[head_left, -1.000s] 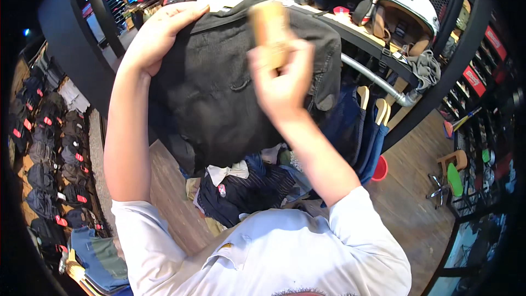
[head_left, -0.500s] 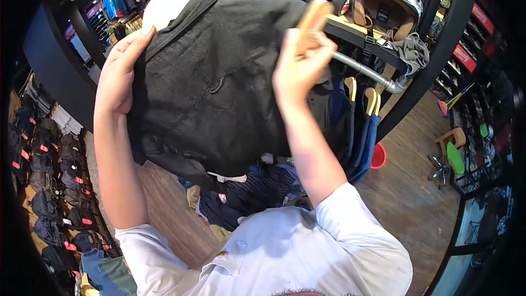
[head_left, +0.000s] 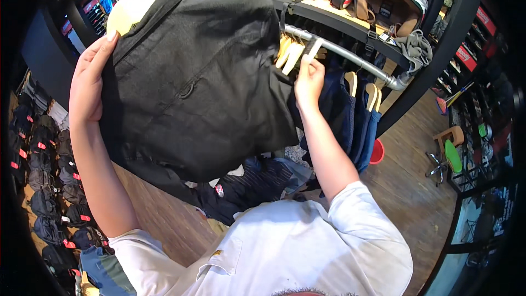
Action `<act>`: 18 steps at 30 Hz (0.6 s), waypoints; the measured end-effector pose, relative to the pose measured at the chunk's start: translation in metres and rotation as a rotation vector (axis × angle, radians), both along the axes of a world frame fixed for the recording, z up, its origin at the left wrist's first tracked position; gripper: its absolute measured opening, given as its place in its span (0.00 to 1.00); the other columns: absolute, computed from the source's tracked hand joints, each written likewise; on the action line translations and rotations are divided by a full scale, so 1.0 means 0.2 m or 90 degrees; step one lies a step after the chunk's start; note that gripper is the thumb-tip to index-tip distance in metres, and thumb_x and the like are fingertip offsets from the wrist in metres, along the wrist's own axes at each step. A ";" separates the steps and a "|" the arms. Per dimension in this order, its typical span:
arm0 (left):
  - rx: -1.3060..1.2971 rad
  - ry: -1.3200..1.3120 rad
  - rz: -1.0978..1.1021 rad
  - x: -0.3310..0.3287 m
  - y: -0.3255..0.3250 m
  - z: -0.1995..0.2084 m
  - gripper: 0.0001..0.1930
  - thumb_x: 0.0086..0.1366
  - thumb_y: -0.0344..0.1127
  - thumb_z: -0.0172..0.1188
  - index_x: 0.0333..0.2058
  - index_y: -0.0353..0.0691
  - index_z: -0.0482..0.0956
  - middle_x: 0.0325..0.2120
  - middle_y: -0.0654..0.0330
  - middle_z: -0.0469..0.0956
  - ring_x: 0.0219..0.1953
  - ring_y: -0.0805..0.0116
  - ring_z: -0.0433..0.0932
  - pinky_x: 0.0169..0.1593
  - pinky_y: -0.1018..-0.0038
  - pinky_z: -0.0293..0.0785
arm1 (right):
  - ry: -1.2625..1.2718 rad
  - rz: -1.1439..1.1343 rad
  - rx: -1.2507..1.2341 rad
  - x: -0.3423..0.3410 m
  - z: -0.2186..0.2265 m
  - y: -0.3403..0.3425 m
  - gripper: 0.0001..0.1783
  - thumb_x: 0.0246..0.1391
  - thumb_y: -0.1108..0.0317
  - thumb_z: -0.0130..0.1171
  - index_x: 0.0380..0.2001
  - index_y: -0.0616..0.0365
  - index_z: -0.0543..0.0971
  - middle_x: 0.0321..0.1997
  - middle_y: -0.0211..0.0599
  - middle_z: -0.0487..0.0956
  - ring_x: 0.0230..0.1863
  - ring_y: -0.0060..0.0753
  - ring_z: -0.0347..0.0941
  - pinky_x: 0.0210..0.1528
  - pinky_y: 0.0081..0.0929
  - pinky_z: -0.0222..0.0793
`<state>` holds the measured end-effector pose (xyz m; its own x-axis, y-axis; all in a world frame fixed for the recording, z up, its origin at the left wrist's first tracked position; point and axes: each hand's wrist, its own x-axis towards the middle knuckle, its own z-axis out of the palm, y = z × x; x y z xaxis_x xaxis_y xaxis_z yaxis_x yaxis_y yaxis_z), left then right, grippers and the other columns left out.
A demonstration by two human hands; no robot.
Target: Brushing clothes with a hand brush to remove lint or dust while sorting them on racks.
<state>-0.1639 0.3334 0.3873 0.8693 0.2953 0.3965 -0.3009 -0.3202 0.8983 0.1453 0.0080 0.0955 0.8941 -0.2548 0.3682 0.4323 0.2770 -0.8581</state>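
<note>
Black, creased cloth garment (head_left: pixel 213 93), left hand (head_left: pixel 90 79) pinching its edge, right hand (head_left: pixel 310 83) gripping slim, seemingly wooden brush (head_left: pixel 314 49)

Clothing shop, hanging garments (head_left: pixel 359 126), shelved helmets (head_left: pixel 390 0), tagged goods (head_left: pixel 44 204)

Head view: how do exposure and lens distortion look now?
In the head view, corners go black and the dark post at right bows; same view, the pale round object looks washed out, while the black garment shows readable seams.
</note>
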 end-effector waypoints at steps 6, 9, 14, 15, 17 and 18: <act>0.033 0.004 0.030 0.04 -0.10 -0.06 0.20 0.81 0.42 0.62 0.59 0.33 0.86 0.55 0.64 0.88 0.57 0.78 0.81 0.66 0.78 0.69 | -0.478 -0.021 -0.185 -0.66 0.63 0.18 0.34 0.63 0.62 0.78 0.67 0.57 0.75 0.43 0.31 0.85 0.33 0.19 0.79 0.34 0.23 0.75; 0.029 0.009 -0.015 0.02 -0.16 -0.07 0.19 0.82 0.42 0.61 0.58 0.31 0.86 0.53 0.65 0.87 0.55 0.80 0.80 0.64 0.80 0.69 | -0.645 -0.153 -0.271 -0.60 0.68 0.20 0.24 0.61 0.64 0.78 0.58 0.54 0.84 0.42 0.35 0.86 0.33 0.28 0.83 0.34 0.27 0.78; 0.179 -0.038 0.068 0.02 -0.21 -0.10 0.20 0.83 0.43 0.60 0.57 0.29 0.86 0.49 0.69 0.86 0.51 0.84 0.78 0.59 0.81 0.70 | -0.227 -0.011 0.101 -0.19 0.56 0.05 0.28 0.79 0.67 0.56 0.77 0.58 0.67 0.37 0.24 0.79 0.32 0.13 0.70 0.35 0.18 0.70; 0.209 -0.047 0.081 0.03 -0.21 -0.11 0.20 0.83 0.43 0.60 0.57 0.29 0.86 0.49 0.69 0.86 0.51 0.83 0.78 0.59 0.81 0.70 | -0.284 0.009 0.120 -0.23 0.58 0.06 0.29 0.80 0.67 0.55 0.78 0.58 0.65 0.36 0.23 0.77 0.31 0.12 0.68 0.34 0.16 0.68; 0.243 -0.043 0.099 -0.03 -0.25 -0.12 0.19 0.83 0.41 0.60 0.56 0.28 0.85 0.48 0.68 0.86 0.50 0.82 0.78 0.59 0.80 0.70 | -0.385 0.033 0.094 -0.50 0.71 0.12 0.33 0.78 0.68 0.58 0.80 0.58 0.62 0.42 0.23 0.79 0.32 0.12 0.68 0.32 0.15 0.66; 0.235 -0.046 0.101 -0.06 -0.26 -0.16 0.19 0.83 0.41 0.60 0.56 0.28 0.85 0.48 0.68 0.86 0.50 0.82 0.78 0.59 0.80 0.70 | -0.547 -0.118 -0.050 -0.53 0.68 0.17 0.33 0.72 0.68 0.67 0.76 0.55 0.71 0.45 0.32 0.83 0.35 0.19 0.75 0.35 0.18 0.71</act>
<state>-0.1759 0.2806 0.3558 0.7905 0.2504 0.5589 -0.2794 -0.6647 0.6929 0.0401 0.0417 0.2315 0.2463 -0.3137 0.9170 0.9691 0.0924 -0.2287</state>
